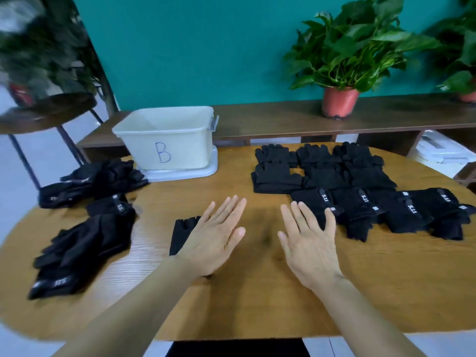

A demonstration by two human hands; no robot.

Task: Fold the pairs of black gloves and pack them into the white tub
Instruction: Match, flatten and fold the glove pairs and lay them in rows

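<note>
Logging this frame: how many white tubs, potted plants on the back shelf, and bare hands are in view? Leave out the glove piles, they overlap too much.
White plastic tub marked B: 1
Green potted plants in reddish pots on the dark wooden shelf: 2
Bare hands, left hand and right hand: 2
Total: 5

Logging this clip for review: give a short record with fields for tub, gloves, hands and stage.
tub: white, marked B, back left on the table; no gloves seen inside
rows: gloves laid flat, right side
piles: loose gloves, left side
left hand: open, fingers straight
right hand: open, fingertips at the nearest row
single glove: flat, partly behind left hand
stage: nothing packed yet
</note>
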